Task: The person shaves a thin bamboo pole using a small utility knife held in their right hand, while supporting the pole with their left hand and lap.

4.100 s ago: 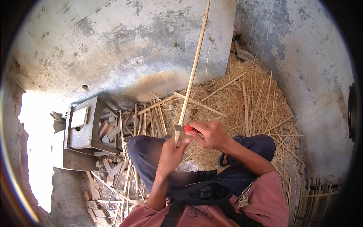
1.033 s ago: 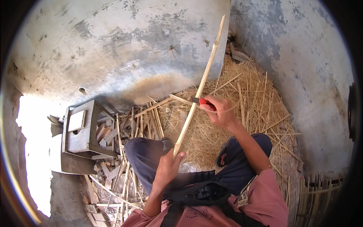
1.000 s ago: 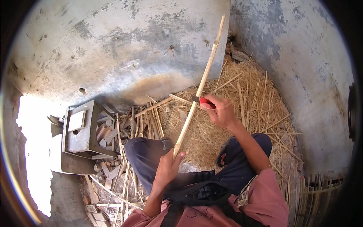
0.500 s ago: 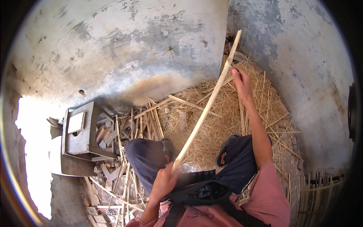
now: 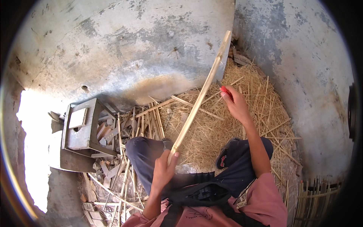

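Bamboo strip (image 5: 200, 94), long and flat, gripped low by left hand (image 5: 163, 172); right hand (image 5: 235, 103) clasps red-handled knife (image 5: 224, 89)

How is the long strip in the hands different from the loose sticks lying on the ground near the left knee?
The long bamboo strip is held up at a slant by the left hand, its top end in the air; the loose sticks lie flat in a pile on the ground. The strip is one long piece, much longer than any of the sticks. The right hand holds a red-handled tool beside the strip; nothing touches the sticks. Both are pale, yellowish and thin.
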A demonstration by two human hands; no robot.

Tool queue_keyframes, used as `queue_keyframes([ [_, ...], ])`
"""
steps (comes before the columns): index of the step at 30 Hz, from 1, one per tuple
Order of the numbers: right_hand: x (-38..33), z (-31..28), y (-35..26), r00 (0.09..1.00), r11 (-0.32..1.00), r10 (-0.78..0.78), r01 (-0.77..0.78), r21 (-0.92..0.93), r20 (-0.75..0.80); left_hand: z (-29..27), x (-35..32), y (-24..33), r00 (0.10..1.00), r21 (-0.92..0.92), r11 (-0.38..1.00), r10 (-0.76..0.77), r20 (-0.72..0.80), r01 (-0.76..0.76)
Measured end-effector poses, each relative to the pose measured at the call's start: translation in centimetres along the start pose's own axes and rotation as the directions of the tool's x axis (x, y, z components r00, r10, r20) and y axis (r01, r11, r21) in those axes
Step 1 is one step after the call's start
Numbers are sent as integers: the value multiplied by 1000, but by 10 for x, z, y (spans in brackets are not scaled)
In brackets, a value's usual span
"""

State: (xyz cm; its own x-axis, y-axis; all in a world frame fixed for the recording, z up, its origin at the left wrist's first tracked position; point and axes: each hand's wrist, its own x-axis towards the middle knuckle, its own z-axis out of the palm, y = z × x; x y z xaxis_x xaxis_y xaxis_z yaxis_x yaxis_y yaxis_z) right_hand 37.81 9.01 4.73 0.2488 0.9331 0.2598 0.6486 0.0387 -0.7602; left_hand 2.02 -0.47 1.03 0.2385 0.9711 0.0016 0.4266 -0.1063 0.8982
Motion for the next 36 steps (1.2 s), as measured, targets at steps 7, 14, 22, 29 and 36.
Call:
queue_keyframes([
  [7,-24,18,-23,953,935,-262,290,204,-154,4,17,5,998,-75,995,-69,0,69],
  [14,-61,58,-47,770,767,-637,631,113,23,10,34,14,996,-85,993,-87,-27,85],
  [22,-75,72,-52,821,826,-556,528,196,130,12,37,43,999,-62,998,-26,-44,23],
  [29,-78,76,-52,817,817,-572,559,140,76,15,39,51,992,-5,999,52,-118,-54],
  [36,-74,76,-51,842,836,-540,537,117,-7,17,39,53,990,39,996,89,-112,-85],
])
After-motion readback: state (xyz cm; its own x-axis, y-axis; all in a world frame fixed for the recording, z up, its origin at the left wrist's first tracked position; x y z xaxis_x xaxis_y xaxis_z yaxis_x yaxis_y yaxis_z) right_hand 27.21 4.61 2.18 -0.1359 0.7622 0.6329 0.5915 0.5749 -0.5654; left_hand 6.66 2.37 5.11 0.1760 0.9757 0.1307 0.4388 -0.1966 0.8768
